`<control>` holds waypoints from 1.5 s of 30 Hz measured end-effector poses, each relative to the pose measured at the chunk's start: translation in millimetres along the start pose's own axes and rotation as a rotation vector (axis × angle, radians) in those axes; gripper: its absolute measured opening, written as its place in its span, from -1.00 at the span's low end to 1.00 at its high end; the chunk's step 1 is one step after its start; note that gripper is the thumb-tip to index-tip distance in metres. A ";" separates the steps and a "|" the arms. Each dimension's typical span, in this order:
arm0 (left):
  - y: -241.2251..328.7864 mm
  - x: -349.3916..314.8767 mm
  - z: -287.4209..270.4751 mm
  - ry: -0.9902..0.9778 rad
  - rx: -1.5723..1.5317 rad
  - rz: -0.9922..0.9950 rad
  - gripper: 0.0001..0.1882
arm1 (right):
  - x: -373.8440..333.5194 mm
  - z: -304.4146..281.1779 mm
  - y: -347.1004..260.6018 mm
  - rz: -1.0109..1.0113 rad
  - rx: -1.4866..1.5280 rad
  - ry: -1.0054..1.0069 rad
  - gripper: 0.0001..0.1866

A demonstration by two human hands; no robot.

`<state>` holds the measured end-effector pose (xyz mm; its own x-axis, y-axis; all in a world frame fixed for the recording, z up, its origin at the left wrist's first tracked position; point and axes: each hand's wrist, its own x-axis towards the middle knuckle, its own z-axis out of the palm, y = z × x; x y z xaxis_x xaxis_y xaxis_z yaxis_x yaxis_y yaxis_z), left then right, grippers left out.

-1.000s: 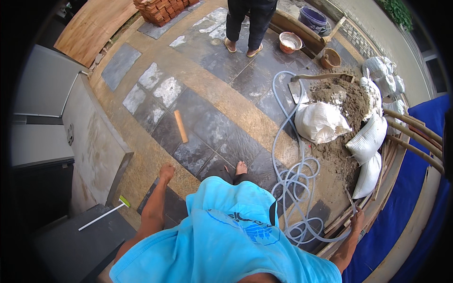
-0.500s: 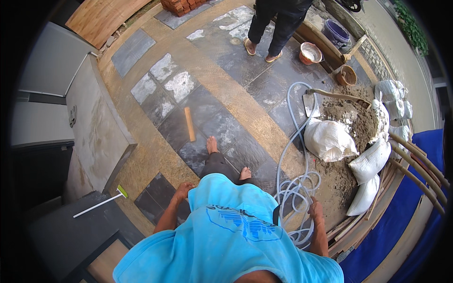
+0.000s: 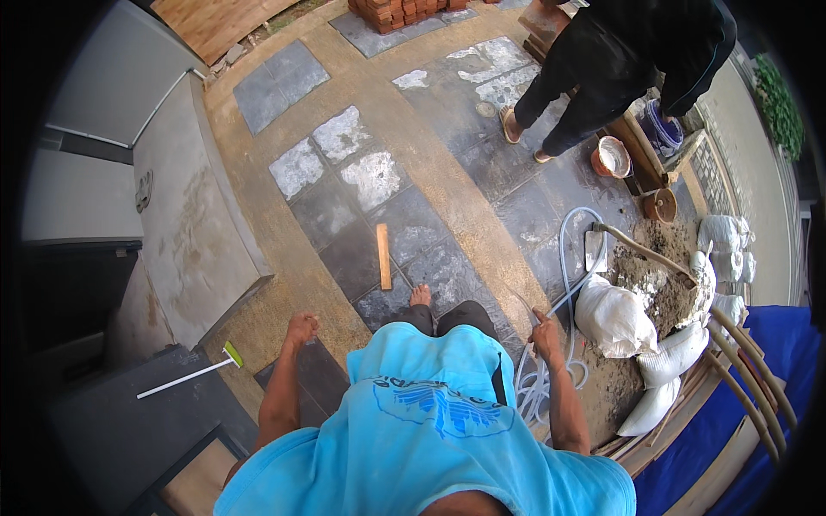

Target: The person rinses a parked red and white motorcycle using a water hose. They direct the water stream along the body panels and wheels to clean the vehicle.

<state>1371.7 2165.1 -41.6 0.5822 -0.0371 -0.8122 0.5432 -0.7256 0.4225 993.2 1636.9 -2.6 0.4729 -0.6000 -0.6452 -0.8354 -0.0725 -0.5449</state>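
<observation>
My left hand (image 3: 302, 328) hangs over the tan floor strip to my left, fingers curled in, with nothing visible in it. My right hand (image 3: 544, 335) is closed beside the clear hose (image 3: 564, 249), whose loose coils lie partly hidden behind my forearm. A slim pale thing (image 3: 522, 303) sticks out ahead of that hand, too thin to name. Ahead of my bare foot, a short wooden board (image 3: 384, 256) lies flat on the dark stone tiles (image 3: 331, 215).
A co-worker (image 3: 594, 86) in dark clothes stands by a purple bucket (image 3: 661, 129) and an orange bucket (image 3: 611, 157). White sacks (image 3: 613, 314), a sand heap (image 3: 658, 275) and a long-handled tool (image 3: 641, 251) lie to the right. A green-headed broom (image 3: 194, 378) lies left; bricks (image 3: 396, 12) stand far ahead.
Both my hands have come up and forward, the right one away from the coils. The co-worker has moved right, closer to the buckets. The whole view has shifted slightly.
</observation>
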 end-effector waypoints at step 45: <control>1094.7 378.9 144.3 -1.174 0.171 0.701 -0.24 | 764.3 -296.2 -846.5 -0.147 1.115 -0.007 -0.29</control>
<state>2099.6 1257.6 55.1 -0.1929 -0.9176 -0.3475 0.2204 -0.3857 0.8959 1978.8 1003.6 124.1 0.5507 -0.6392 -0.5368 -0.0563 0.6132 -0.7879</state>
